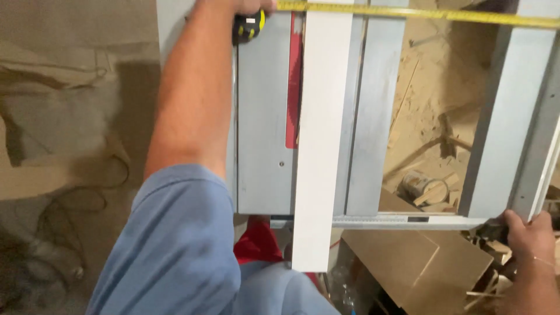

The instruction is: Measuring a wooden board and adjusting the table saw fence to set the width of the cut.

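Observation:
My left arm reaches far up the frame, and my left hand [248, 4] is mostly cut off by the top edge. It grips a yellow and black tape measure case [249, 26]. The yellow tape blade [420, 13] runs from it to the right across the top. A long white board [322, 134] lies lengthwise on the grey table saw top [265, 116], beside the red blade insert [293, 87]. My right hand [529, 242] is at the bottom right, its fingers curled over a dark handle [493, 230] at the end of the front rail [402, 220].
A grey extension panel [507, 116] stands to the right, across an open gap. Below the gap lie sawdust, wood scraps and a tin can [423, 186]. Brown cardboard [420, 262] sits under the rail. Cables [87, 195] trail over the floor at left.

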